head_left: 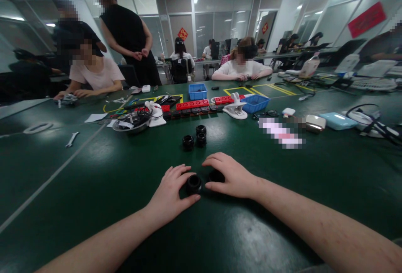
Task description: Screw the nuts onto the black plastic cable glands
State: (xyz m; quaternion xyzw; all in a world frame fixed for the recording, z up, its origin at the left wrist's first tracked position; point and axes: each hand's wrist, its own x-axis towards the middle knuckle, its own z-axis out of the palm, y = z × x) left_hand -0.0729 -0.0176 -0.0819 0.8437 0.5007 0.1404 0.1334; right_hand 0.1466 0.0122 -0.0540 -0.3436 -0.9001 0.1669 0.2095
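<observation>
My left hand [169, 193] rests on the green table [94, 172], its thumb and fingers curled round a small black ring-shaped part [194, 183]. Right beside it my right hand [230, 176] cups a second black round part [216, 176], which its fingers partly hide. Both hands almost touch each other. Farther from me, three more black round parts [194, 137] stand in a small cluster on the table.
A metal bowl [132, 122] with cables, red and black strips [191, 107], two blue bins [255, 103], a white clamp-like tool [236, 107] and a wrench [71, 139] lie beyond. Other people sit and stand along the far side. Cables and devices lie at right.
</observation>
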